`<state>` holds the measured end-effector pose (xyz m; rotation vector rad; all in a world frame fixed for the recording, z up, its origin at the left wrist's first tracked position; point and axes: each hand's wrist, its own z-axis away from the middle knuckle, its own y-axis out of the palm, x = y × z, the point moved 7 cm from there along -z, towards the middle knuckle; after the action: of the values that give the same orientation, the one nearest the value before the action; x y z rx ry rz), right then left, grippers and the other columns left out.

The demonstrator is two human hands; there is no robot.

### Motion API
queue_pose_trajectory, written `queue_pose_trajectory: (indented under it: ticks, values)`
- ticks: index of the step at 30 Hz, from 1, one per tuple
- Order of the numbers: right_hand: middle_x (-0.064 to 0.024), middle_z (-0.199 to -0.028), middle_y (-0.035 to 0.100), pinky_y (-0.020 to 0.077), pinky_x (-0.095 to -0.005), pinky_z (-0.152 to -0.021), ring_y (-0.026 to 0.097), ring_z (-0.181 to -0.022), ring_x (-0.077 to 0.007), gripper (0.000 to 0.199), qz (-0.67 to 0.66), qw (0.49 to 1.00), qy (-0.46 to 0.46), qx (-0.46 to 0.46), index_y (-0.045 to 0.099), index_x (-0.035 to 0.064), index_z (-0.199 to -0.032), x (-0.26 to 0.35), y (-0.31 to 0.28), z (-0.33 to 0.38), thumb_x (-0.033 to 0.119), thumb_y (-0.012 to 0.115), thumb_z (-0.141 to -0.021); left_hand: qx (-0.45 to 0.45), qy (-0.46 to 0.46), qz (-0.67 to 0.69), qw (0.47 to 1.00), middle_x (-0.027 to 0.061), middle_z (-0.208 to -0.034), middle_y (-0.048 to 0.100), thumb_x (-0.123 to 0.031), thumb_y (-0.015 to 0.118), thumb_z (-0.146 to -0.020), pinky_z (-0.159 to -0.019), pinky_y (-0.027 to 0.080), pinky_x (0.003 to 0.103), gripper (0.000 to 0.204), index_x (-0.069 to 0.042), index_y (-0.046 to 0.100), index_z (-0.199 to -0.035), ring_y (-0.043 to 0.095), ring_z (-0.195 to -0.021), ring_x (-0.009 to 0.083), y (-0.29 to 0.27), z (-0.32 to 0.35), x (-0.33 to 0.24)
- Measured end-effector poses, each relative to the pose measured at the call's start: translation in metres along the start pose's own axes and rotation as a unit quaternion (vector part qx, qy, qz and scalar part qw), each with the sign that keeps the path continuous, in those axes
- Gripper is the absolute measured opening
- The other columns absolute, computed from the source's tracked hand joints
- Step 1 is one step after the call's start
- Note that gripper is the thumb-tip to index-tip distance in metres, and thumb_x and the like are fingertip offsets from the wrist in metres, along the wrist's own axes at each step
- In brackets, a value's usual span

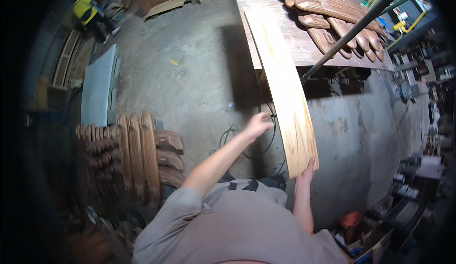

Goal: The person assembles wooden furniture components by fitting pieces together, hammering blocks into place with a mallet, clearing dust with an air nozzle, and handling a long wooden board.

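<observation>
- My right hand grips the plank's near end, at 5 o'clock.
- My left hand hovers open, fingers spread, just left of the plank.
- The plank runs toward 12 o'clock, its far end lying on the bench.
- Carved pieces lie at 1 o'clock.

Bare concrete floor open left of worktop and plank. Left hand in free air above floor, just left of plank. Carved pieces crowd worktop's far right corner. Dark pole slants across worktop's right edge. Stacked carved parts block lower left. Clutter lines right side.
</observation>
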<state>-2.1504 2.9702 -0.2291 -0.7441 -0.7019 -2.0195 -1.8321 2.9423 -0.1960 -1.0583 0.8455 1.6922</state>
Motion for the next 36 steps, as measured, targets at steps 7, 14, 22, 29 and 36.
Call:
queue_pose_trajectory:
  ticks: [7, 14, 22, 29, 36]
  values:
    - [-0.0176, -0.117, 0.056, 0.0518, -0.041, -0.085, 0.059, -0.101, -0.0268, 0.04, -0.059, 0.996, -0.052, 0.028, 0.045, -0.0089, -0.123, -0.039, 0.127, -0.038, 0.015, 0.055, -0.093, -0.023, -0.095, -0.09, 0.991, 0.0172, -0.099, 0.067, -0.004, 0.059, -0.075, -0.076, 0.052, 0.03, 0.036, 0.004, 0.059, -0.11, 0.065, -0.089, 0.0196, -0.199, 0.062, 0.048]
    - [-0.0183, -0.118, 0.056, 0.0482, -0.0423, -0.09, 0.057, -0.105, -0.0269, 0.037, -0.146, 0.983, -0.026, 0.104, 0.046, -0.0106, -0.122, -0.047, 0.237, -0.07, 0.012, 0.052, -0.093, -0.073, -0.047, -0.177, 0.98, 0.0175, -0.1, 0.067, -0.003, 0.055, -0.078, -0.078, 0.051, 0.029, 0.033, 0.004, 0.059, -0.11, 0.065, -0.09, 0.0187, -0.301, 0.013, 0.002]
    - [-0.0169, -0.119, 0.056, 0.0458, -0.0337, -0.09, 0.056, -0.106, -0.0231, 0.039, -0.071, 0.989, -0.124, 0.032, 0.045, -0.0119, -0.122, -0.032, 0.348, -0.096, 0.013, 0.053, -0.093, -0.083, 0.061, -0.244, 0.964, 0.0156, -0.102, 0.066, -0.001, 0.055, -0.082, -0.078, 0.052, 0.03, 0.029, 0.0, 0.058, -0.11, 0.065, -0.095, 0.0202, -0.343, -0.164, -0.104]
    - [-0.0156, -0.127, 0.052, 0.0412, -0.0344, -0.097, 0.052, -0.113, -0.023, 0.043, -0.085, 0.988, -0.132, -0.004, 0.043, -0.0087, -0.127, -0.037, 0.384, -0.076, 0.016, 0.054, -0.094, 0.022, 0.369, -0.469, 0.802, 0.0154, -0.111, 0.058, -0.005, 0.064, -0.074, -0.09, 0.046, 0.038, 0.035, -0.002, 0.058, -0.108, 0.055, -0.105, 0.0335, -0.267, -0.304, -0.248]
    - [-0.0109, -0.11, 0.06, 0.0457, -0.0294, -0.085, 0.057, -0.097, -0.0162, 0.037, 0.001, 0.98, -0.14, -0.139, 0.051, -0.0061, -0.118, -0.03, 0.392, -0.096, 0.022, 0.053, -0.095, 0.243, 0.448, -0.639, 0.576, 0.0152, -0.146, 0.03, -0.037, 0.054, -0.088, -0.111, 0.022, 0.044, 0.066, -0.003, 0.031, -0.14, 0.025, -0.136, 0.0316, -0.153, -0.409, -0.241]
